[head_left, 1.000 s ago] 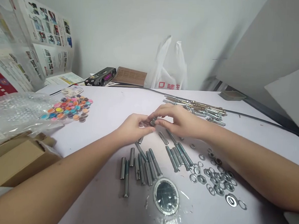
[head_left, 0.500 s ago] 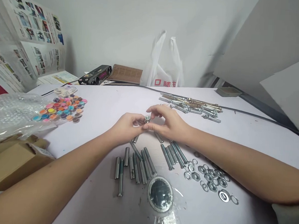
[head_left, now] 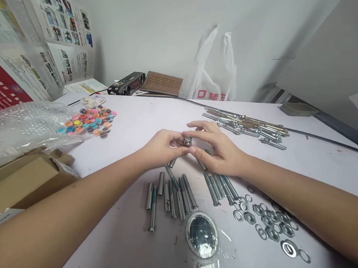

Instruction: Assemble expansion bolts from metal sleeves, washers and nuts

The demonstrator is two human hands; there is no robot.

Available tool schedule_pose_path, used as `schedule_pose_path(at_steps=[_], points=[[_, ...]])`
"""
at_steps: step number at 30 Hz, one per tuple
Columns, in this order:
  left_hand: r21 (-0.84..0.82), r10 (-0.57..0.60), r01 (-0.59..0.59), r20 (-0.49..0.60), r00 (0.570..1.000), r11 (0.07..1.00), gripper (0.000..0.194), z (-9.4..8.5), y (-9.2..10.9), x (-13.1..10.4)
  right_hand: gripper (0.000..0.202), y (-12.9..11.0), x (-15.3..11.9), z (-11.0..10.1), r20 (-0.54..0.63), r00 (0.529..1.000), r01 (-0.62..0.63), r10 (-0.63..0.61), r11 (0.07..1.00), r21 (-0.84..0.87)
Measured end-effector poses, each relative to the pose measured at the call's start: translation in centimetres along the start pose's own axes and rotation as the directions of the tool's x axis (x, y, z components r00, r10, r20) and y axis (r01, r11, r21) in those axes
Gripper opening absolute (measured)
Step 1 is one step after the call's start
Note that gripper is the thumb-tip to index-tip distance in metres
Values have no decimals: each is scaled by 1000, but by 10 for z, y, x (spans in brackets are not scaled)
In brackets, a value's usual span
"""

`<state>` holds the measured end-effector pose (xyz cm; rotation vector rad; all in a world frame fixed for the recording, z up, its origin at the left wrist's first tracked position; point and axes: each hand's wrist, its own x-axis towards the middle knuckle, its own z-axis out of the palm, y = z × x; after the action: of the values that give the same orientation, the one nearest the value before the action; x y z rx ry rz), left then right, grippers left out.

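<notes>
My left hand (head_left: 162,149) is closed on an expansion bolt (head_left: 188,141), seen nearly end-on, with its nut end facing up. My right hand (head_left: 219,148) curls round the same piece; its thumb meets the side and its index finger reaches over the top. The bolt's shaft is hidden by my fingers. Below my hands lie loose metal sleeves (head_left: 149,196) and bolts (head_left: 153,209). More bolts (head_left: 212,188) are grouped under my right wrist. Hex nuts (head_left: 249,218) and washers (head_left: 289,249) are scattered by my right forearm.
Assembled expansion bolts (head_left: 246,124) are piled at the back right. A round dark disc (head_left: 202,235) lies in front. Coloured discs (head_left: 90,122), bubble wrap (head_left: 31,121) and a cardboard box (head_left: 27,185) are on the left. A white plastic bag (head_left: 216,71) stands behind.
The view has shifted, so everything sits further right. My right index finger has come down and across the top of the bolt; my left hand keeps its grip.
</notes>
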<state>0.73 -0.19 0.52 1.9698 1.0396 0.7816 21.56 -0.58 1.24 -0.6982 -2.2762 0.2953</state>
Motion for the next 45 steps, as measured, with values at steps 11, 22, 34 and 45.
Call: schedule_pose_path(at_steps=[11,22,34,45], points=[[-26,-13,13,10,1000,1000,17,0,-2,0,40,0,-2,2,15,1000,-8,8,1000,4],[-57,-15,16,14,1000,998,18,0,-1,0,41,1,-2,1,19,999,-30,30,1000,4],[-94,-10,13,30,999,996,19,1,-3,0,44,0,-1,1,44,999,9,-8,1000,-27],[-24,10,-9,20,1000,1000,17,1,-1,-1,36,-2,1,1,25,999,30,-28,996,-83]])
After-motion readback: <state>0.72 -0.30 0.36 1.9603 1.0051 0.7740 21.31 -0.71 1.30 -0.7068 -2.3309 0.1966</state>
